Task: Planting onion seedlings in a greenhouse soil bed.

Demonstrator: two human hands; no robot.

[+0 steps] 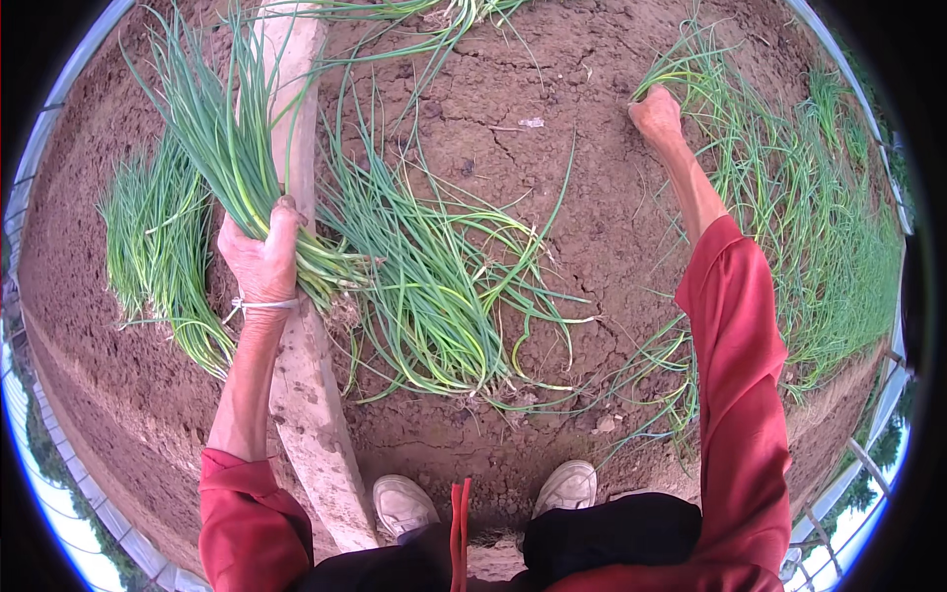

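My left hand [260,251] grips a thick bunch of green onion seedlings [248,159] just above their pale, rooted ends. Its long leaves fan out toward the upper left, over a wooden plank [303,377]. A loose heap of pulled seedlings [436,296] lies on the soil to the right of the plank, roots mostly toward me. Farther right, my right hand [657,115] is closed around some green onion leaves [677,80] at the edge of a dense green onion patch [799,222]. Its fingertips are mostly hidden from view.
Another pile of seedlings [166,237] lies left of the plank, and more seedlings [451,15] lie at the far edge. Cracked brown soil [510,155] spreads between my hands. My left shoe [405,505] and right shoe [566,487] stand close to the plank and heap.
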